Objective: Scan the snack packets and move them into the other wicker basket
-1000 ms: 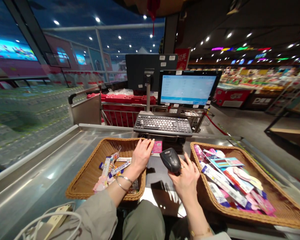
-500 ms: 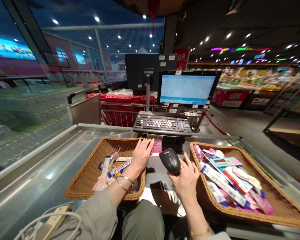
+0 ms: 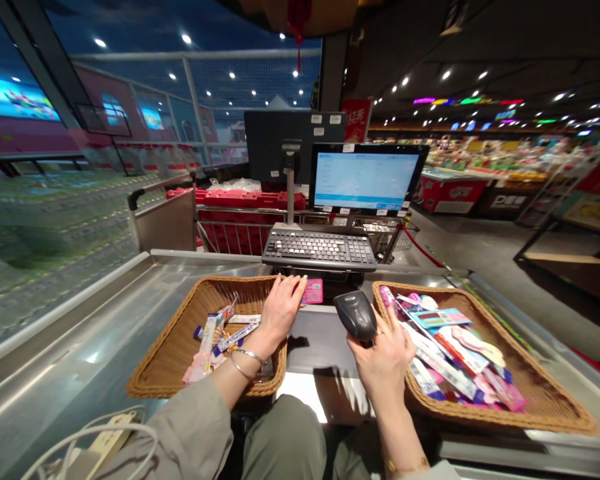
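Observation:
My left hand is closed with its fingertips on a small flat pink packet, whose printed face shows. That hand is over the right rim of the left wicker basket, where several thin candy-like packs lie. My right hand grips a black handheld barcode scanner, its head tilted up and toward the left. It is beside the near-left rim of the right wicker basket, which holds a larger heap of colourful packs.
Behind the counter stand a keyboard, a lit monitor and a second dark screen. A white cable and power strip lie at the near left. Red crates and a cart are beyond.
My right hand has moved right with the scanner, away from the pink packet and closer to the right basket. My left hand stays at the packet. The view has shifted slightly.

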A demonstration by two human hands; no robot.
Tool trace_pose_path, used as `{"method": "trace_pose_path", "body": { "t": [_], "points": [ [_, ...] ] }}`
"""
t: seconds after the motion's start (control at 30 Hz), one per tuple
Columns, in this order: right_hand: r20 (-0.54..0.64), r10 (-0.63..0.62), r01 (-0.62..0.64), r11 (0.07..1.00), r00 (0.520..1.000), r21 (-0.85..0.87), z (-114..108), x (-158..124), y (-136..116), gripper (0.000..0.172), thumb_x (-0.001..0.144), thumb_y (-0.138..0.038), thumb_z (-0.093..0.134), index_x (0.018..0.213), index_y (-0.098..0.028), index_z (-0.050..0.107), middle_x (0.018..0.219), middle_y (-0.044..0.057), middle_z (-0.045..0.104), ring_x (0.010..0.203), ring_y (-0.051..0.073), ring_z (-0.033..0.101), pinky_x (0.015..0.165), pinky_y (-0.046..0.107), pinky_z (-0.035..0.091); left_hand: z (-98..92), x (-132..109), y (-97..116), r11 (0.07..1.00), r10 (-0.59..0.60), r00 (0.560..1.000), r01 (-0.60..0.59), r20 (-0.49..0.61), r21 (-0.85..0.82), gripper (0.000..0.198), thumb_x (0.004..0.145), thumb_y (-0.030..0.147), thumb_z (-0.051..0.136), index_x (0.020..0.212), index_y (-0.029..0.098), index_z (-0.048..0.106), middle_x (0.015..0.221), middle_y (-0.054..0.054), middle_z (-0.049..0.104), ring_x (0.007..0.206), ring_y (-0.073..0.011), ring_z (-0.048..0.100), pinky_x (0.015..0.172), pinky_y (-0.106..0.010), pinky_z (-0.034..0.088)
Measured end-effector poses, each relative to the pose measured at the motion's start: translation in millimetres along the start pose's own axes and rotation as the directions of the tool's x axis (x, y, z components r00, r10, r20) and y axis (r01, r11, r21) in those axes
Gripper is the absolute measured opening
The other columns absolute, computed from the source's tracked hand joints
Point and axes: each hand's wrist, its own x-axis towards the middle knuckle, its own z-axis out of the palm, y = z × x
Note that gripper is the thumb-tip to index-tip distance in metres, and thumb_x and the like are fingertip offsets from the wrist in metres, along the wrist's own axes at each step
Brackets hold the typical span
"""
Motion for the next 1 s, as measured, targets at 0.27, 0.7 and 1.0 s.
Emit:
{"method": "trace_pose_path", "body": {
  "t": [0.27, 0.7, 1.0],
  "points": [
    [-0.052, 0.098, -0.101, 0.993, 0.994, -0.062, -18.4, 3.2, 12.2, 0.031, 0.085, -0.042, 0.055, 0.102, -0.019, 0.068, 0.122, 0.011, 0.067, 0.135, 0.033, 0.040, 0.104, 0.052, 0.024, -9.2, 23.3, 22.0, 0.997, 0.024, 1.000, -0.024, 0.007, -0.078, 0.052, 0.093, 0.021, 0.055, 0.143, 0.013, 0.042, 0.129, -0.016, 0.058, 0.126, -0.0267, 0.052, 0.115, -0.052, 0.035],
    [-0.183, 0.265, -0.286, 0.953, 0.947, -0.099, -46.9, 6.8, 42.6, 0.035, 0.083, -0.049, 0.057, 0.095, -0.018, 0.070, 0.108, 0.014, 0.071, 0.131, 0.035, 0.045, 0.106, 0.055, 0.022, -4.6, 59.0, 88.7, 0.970, 0.058, 0.998, -0.056, 0.001, -0.236, 0.062, 0.088, 0.022, 0.063, 0.144, 0.014, 0.039, 0.129, -0.017, 0.057, 0.125, -0.0286, 0.052, 0.114, -0.054, 0.036],
    [-0.344, 0.373, -0.435, 0.892, 0.862, -0.123, -65.6, 5.6, 86.2, 0.042, 0.077, -0.052, 0.061, 0.097, -0.017, 0.070, 0.107, 0.017, 0.071, 0.127, 0.036, 0.050, 0.105, 0.055, 0.025, 1.7, 79.1, 138.7, 0.942, 0.060, 0.998, -0.049, 0.022, -0.331, 0.061, 0.085, 0.019, 0.067, 0.140, 0.012, 0.042, 0.128, -0.017, 0.058, 0.123, -0.0290, 0.054, 0.112, -0.054, 0.038]
  ]
}}
